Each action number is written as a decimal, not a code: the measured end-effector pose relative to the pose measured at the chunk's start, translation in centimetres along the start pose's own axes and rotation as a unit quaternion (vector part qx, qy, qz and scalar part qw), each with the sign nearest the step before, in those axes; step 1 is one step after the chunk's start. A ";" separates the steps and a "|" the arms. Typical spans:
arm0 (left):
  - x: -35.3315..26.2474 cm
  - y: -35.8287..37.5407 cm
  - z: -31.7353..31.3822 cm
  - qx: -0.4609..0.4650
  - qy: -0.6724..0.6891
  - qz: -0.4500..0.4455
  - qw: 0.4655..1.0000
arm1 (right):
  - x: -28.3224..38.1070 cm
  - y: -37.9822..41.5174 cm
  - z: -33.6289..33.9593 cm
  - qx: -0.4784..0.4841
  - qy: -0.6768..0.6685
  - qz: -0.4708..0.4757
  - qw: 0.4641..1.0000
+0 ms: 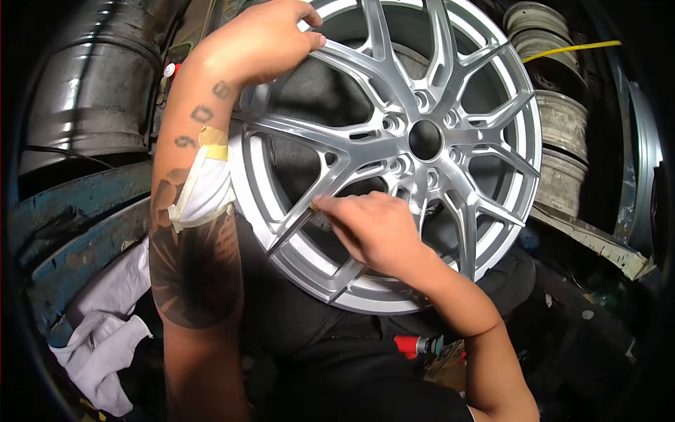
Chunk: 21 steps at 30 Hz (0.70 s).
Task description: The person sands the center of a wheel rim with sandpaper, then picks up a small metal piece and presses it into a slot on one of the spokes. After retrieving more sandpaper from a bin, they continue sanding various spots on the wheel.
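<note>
A large silver alloy wheel (365, 151) with forked spokes lies tilted over my lap, its round centre hole facing me. My left hand (271, 39) is closed over the wheel's upper left edge, its fingertips curled at the top of a spoke. On the lower left spokes, my right hand (373, 228) is closed in a pinch. A small yellowish edge shows by its fingertips against a spoke, but what it is I cannot make out. A white pad fixed with tape (207, 179) is on my left forearm.
Worn steel rims (559, 123) are stacked at the right, with a yellow strip (573, 49) across them. Metal drums (91, 91) stand at the left behind blue beams (91, 200). A white cloth (105, 352) hangs lower left. A red tool (415, 344) lies below the wheel.
</note>
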State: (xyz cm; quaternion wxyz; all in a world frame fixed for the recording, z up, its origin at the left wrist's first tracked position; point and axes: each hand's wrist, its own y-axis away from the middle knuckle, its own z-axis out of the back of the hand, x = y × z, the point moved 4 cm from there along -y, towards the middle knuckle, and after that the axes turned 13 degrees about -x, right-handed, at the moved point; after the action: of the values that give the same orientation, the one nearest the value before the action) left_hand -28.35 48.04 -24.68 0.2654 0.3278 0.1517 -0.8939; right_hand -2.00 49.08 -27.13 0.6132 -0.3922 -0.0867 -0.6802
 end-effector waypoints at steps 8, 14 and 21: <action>0.1 0.1 -0.7 -0.042 0.022 -0.076 0.996 | 0.5 0.8 -0.7 0.057 0.062 -0.026 0.996; -1.0 -0.1 0.0 0.041 0.011 -0.001 0.999 | 0.9 0.3 -0.4 0.023 0.043 -0.031 0.998; 1.3 -0.5 -1.6 -0.008 -0.031 -0.129 0.991 | 1.4 0.2 1.1 0.001 0.022 -0.031 0.999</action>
State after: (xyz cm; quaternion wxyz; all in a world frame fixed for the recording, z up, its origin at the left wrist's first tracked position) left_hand -28.66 48.73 -26.67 0.1549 0.2752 0.1915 -0.9293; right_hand -1.29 48.65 -25.53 0.5938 -0.3735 -0.0865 -0.7074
